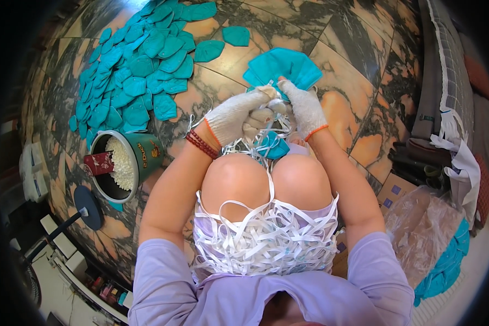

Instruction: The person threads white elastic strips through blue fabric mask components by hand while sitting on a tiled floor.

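Note:
Both my hands wear white knit gloves and meet above my knees. My left hand (238, 114) is closed around a stack of teal face masks (282, 68) and its white straps. My right hand (304, 106) pinches the same stack from the right side. White elastic strips (266, 233) lie heaped in my lap, and more hang under my hands. One more teal mask (271, 146) sits between my knees.
A big pile of teal masks (136, 70) covers the marble floor at the upper left. A green tin (127, 163) with white pieces and a red scoop stands at left. A clear plastic bag (426, 233) with teal masks lies at right, beside a cardboard box (394, 193).

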The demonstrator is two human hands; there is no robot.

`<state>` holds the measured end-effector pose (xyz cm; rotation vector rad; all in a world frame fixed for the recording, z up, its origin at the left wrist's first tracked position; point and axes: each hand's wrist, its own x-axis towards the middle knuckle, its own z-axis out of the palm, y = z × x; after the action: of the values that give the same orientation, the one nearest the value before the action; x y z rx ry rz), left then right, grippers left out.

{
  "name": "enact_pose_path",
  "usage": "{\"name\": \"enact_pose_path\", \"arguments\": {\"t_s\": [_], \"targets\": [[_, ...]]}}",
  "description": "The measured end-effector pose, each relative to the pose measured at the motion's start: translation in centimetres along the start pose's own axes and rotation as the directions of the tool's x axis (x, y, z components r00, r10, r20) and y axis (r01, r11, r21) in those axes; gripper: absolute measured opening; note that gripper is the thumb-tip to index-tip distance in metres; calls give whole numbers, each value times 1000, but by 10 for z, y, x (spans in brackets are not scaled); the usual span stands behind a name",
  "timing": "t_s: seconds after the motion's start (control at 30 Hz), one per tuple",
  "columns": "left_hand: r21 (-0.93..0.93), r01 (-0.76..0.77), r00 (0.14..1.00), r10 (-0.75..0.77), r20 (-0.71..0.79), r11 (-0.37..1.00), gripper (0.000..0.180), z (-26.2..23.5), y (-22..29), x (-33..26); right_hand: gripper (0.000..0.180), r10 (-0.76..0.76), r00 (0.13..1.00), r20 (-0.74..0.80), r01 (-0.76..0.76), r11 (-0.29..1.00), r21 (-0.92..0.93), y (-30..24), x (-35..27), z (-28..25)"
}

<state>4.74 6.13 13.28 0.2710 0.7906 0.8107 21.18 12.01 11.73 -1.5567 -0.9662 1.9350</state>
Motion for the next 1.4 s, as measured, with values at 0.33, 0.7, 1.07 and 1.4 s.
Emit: {"name": "enact_pose_path", "arguments": {"t_s": [0.33,0.7,1.07,1.4], "targets": [[-523,-432,857,516,16,734,4,-164,40,27,28,-419,675,607,667,698,-259,-2,-48,-8],[367,-113,931,228,-286,923,30,12,4,3,23,-226,973,-55,232,955,184,1,-20,-12],[-496,-472,878,336,-341,729,12,-77,17,14,40,-304,898,318,352,930,-104,3,-54,-12],[949,-101,834,546,-83,299,45,-20,-32,21,48,-282,951,127,209,282,-936,19,-2,-13]]}}
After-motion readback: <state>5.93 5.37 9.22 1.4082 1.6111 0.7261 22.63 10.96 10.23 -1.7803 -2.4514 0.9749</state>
